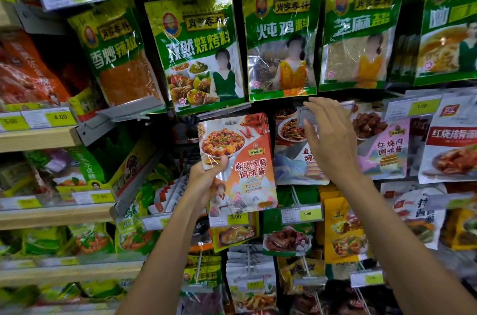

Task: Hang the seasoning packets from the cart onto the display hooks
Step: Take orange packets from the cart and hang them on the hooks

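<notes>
Left hand [204, 176] pinches the packet [245, 160] by its lower-left edge, upright, hole on top; right hand [329, 139], fingers spread, is at the tag [301, 114] just to its right.

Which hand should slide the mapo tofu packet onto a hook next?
Left. The left hand already pinches the packet by its left edge, hang hole uppermost. The right hand is open beside the price tag, holding nothing.
</notes>
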The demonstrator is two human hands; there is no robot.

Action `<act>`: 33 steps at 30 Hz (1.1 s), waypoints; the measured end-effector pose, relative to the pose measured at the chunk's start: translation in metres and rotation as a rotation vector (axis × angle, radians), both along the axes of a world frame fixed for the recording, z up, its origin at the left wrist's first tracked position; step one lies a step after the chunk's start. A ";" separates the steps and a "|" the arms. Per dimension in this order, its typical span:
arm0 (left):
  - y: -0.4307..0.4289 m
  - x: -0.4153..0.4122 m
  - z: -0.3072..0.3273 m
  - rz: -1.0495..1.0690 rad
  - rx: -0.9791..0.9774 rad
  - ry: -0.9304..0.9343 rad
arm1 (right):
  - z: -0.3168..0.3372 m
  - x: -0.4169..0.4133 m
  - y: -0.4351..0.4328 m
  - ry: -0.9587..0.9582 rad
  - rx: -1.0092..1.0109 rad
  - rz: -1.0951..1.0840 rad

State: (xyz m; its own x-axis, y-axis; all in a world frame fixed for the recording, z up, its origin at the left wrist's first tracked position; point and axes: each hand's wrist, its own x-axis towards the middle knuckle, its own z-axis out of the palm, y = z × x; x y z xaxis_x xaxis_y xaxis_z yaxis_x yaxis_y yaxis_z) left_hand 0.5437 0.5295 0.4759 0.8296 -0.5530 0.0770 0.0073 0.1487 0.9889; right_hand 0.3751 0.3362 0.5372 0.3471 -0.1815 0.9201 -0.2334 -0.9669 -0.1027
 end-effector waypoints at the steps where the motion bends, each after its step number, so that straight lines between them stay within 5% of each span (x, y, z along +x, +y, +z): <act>1: 0.000 0.001 0.000 0.000 0.004 0.000 | -0.001 0.001 0.000 0.002 0.004 -0.001; 33: 0.000 0.003 0.001 -0.046 -0.029 -0.053 | -0.011 0.005 -0.011 -0.028 -0.019 -0.044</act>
State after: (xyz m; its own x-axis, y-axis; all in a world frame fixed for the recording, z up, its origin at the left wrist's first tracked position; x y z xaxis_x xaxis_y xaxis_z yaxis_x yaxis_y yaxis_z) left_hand 0.5471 0.5295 0.4766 0.7975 -0.5877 0.1363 -0.0372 0.1776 0.9834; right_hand 0.3804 0.3250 0.5260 0.3133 -0.1781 0.9328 -0.2730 -0.9577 -0.0912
